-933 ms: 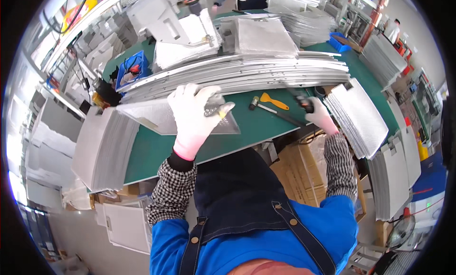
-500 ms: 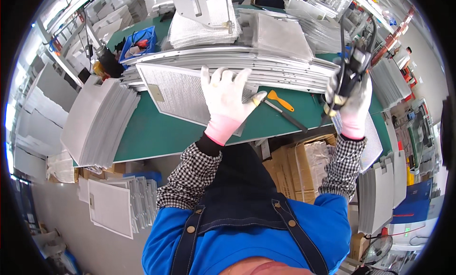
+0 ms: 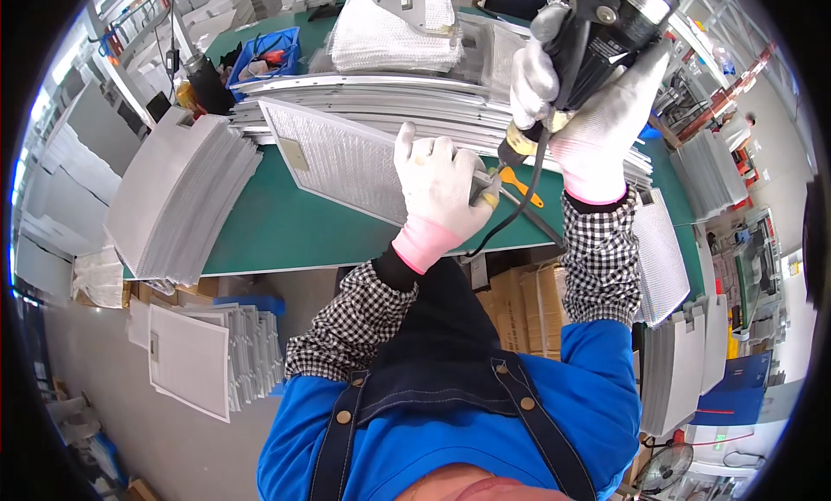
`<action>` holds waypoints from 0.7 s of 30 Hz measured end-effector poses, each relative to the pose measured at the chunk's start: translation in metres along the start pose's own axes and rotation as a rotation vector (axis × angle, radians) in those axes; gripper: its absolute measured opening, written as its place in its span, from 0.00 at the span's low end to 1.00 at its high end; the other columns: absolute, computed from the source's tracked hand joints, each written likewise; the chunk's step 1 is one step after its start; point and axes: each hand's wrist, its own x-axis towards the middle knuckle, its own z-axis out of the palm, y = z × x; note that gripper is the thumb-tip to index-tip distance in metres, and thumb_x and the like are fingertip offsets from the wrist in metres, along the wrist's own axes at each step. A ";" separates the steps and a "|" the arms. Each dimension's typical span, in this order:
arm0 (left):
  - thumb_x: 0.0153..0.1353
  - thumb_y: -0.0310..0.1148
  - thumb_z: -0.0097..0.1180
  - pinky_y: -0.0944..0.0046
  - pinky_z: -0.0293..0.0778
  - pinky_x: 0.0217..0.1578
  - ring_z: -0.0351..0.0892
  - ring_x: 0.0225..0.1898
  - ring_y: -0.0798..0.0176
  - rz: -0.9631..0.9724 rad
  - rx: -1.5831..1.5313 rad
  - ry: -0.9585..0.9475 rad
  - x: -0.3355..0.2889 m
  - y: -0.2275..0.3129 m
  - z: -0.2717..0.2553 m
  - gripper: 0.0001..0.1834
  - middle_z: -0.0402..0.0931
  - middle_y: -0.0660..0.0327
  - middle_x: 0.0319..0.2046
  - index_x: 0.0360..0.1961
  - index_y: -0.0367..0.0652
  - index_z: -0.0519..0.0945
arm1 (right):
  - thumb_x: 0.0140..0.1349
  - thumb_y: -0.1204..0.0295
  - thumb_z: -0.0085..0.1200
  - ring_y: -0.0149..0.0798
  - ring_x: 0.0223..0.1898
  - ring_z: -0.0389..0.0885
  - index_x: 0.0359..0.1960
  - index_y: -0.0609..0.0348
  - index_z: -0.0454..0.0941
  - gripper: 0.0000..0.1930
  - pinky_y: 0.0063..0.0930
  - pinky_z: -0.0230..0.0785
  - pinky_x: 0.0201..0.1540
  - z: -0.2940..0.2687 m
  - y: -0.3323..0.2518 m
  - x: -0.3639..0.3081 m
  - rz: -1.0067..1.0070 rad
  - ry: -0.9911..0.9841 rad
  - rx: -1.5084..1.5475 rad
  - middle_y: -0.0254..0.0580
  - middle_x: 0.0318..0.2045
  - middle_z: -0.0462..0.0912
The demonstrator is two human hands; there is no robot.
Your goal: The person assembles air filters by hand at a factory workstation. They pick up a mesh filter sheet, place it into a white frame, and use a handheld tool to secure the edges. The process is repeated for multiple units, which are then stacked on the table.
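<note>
In my right hand (image 3: 597, 111), a black corded power drill (image 3: 619, 42) is gripped by its body, its nose pointing down and left. The nose stops close to the fingertips of my left hand (image 3: 441, 185). That gloved left hand is closed over the right end of a silver mesh filter panel (image 3: 338, 159), the thumb at its corner. The panel stands tilted on the green bench, with a small beige plate on its left side. A black cable (image 3: 524, 202) hangs down from the drill. Behind my left thumb lies an orange scraper (image 3: 524, 187).
Long silver frame strips (image 3: 372, 90) are stacked behind the panel. A panel stack (image 3: 186, 198) leans at the left of the green bench (image 3: 260, 241). A blue bin (image 3: 281, 46) and mesh sheets (image 3: 394, 38) stand farther back. Another mesh panel (image 3: 662, 258) sits right.
My right hand has brought the drill left and closer to my left hand. My left hand has shifted slightly right, its fingers now curled in at the panel's end.
</note>
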 end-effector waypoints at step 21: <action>0.47 0.40 0.69 0.34 0.53 0.66 0.69 0.37 0.52 0.031 -0.081 0.038 0.001 -0.003 0.001 0.05 0.66 0.62 0.26 0.22 0.55 0.85 | 0.61 0.21 0.31 0.36 0.14 0.73 0.43 0.59 0.76 0.47 0.29 0.66 0.15 0.025 0.025 0.027 0.173 0.113 0.065 0.41 0.19 0.76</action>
